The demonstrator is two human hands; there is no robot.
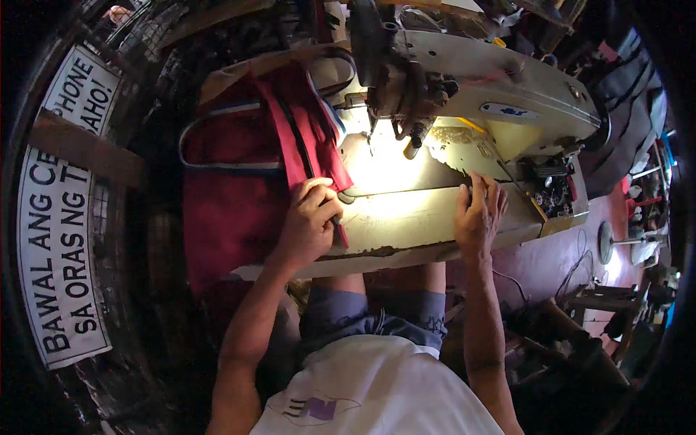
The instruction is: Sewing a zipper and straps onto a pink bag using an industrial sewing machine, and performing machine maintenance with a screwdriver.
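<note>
My left hand (310, 221) is closed, fingers curled over the lower edge of a red fabric piece (235, 199). The piece carries a long dark strip, perhaps a zipper, and loops of white-and-dark trim; it looks like a bag, but I cannot be sure. It lies on the left end of the sewing machine's bed (395, 221) and hangs over the front edge. My right hand (480, 214) rests on the bed further right, fingers stretched out, with nothing seen in it. Between and beyond my hands, the needle area of the sewing machine (478, 80) is brightly lit.
Small metal parts (558, 192) sit at the bed's right end, beside a yellow strip. Dark cloth (627, 119) hangs behind the machine. White signs (61, 261) stand at the left. To the right are a fan (607, 243) and a cable on the floor.
</note>
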